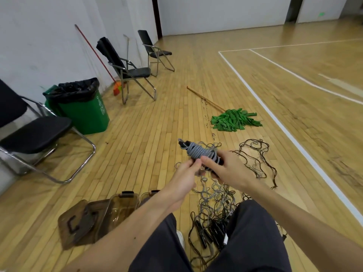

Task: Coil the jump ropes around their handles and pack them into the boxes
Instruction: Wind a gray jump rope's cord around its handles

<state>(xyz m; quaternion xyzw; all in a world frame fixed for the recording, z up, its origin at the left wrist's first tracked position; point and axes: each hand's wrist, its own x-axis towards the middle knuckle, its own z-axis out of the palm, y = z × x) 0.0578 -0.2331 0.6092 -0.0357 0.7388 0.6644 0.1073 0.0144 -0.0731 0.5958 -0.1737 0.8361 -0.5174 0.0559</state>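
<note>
Grey jump rope point(199, 152), wound in tight turns round its black handles point(183, 143), hangs in the air above the wooden floor point(147, 146) in the head view. The right hand point(225, 170) curls round the near end of the handles; the left hand point(186, 174) pinches the cord beside it. The cord looks light and limp and likely to unwind, so the stiff handles make the best hold, with a thumb pinning the last turn. The open brown boxes point(125, 205) lie at lower left, well apart.

Wooden gym floor point(157, 124), white walls point(39, 36), folding chairs point(129, 69), green bin point(84, 107).
</note>
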